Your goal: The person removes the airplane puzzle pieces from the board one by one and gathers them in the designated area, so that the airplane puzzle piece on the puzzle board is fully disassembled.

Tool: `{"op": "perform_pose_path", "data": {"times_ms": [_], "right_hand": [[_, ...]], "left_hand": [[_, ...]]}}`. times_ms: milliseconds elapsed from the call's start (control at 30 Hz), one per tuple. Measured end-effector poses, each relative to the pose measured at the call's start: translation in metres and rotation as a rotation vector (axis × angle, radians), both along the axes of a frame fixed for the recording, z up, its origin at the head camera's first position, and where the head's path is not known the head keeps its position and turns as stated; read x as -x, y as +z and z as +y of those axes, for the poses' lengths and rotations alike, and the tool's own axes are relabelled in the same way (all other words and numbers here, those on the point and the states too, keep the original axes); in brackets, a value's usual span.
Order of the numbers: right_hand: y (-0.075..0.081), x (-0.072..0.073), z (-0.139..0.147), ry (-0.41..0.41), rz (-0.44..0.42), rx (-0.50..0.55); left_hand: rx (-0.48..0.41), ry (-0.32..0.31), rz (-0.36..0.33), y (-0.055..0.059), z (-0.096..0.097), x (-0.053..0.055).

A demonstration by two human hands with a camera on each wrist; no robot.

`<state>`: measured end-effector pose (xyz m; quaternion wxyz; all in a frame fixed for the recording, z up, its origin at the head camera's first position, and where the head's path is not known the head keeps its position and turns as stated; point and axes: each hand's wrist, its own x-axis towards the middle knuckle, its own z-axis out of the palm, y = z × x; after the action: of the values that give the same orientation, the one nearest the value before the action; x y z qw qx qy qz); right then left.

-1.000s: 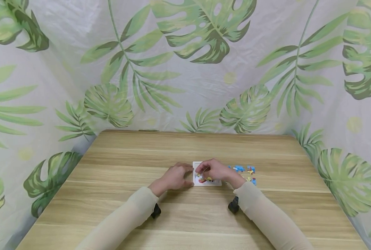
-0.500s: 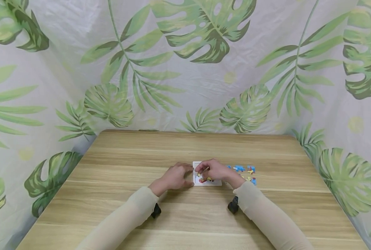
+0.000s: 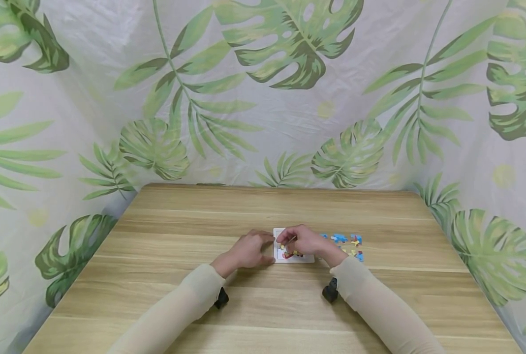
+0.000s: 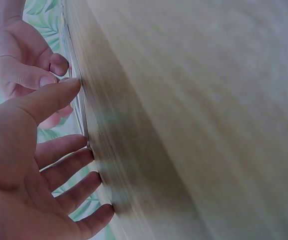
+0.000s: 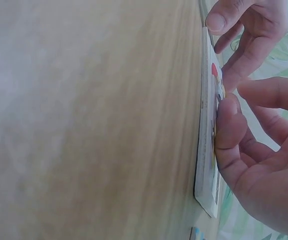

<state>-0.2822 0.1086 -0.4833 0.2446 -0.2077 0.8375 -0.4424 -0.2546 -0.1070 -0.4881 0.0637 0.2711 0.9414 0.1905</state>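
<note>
A white puzzle board (image 3: 307, 259) with a colourful picture partly filled in lies on the table. My left hand (image 3: 248, 250) rests at the board's left side, thumb and fingers fairly straight, the fingertips touching its edge and the tabletop. Over the board, my right hand (image 3: 303, 240) has its fingers bent, thumb and index close together at a small yellowish puzzle piece (image 5: 223, 92) on the picture. In the right wrist view the thumb meets the board face; most of the piece is hidden by the fingertips.
Loose blue, yellow and red puzzle pieces (image 3: 340, 238) lie right of the board, some behind the right wrist. A black wrist camera (image 3: 330, 290) hangs under the right forearm, another (image 3: 221, 298) under the left. Behind the wooden table (image 3: 201, 206) hangs a leaf-patterned cloth (image 3: 263, 113).
Both hands keep nearly the same place. The right fingers shift only slightly over the board; the loose pieces and the board stay put.
</note>
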Motion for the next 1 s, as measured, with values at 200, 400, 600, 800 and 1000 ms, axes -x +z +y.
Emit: {"op": "perform_pose_path", "data": {"times_ms": [200, 400, 600, 800, 1000], "right_hand": [[0.0019, -0.0016, -0.0016, -0.024, -0.009, -0.014], [0.0021, -0.0026, -0.003, -0.052, -0.008, -0.025], [0.0018, -0.0038, -0.0045, -0.077, -0.013, -0.044], [0.0033, -0.0041, -0.0053, -0.082, -0.015, -0.065], [0.0018, -0.002, -0.0058, -0.081, 0.008, -0.075]], "left_hand": [[0.004, 0.0, -0.005, 0.0019, 0.0003, -0.0004], [0.005, -0.005, 0.006, 0.0015, 0.0001, -0.0011], [0.007, -0.002, 0.012, 0.0004, 0.0, -0.0017], [0.012, -0.011, 0.018, -0.0007, -0.0005, -0.0013], [0.009, -0.009, 0.013, 0.0004, -0.0005, -0.0007]]}}
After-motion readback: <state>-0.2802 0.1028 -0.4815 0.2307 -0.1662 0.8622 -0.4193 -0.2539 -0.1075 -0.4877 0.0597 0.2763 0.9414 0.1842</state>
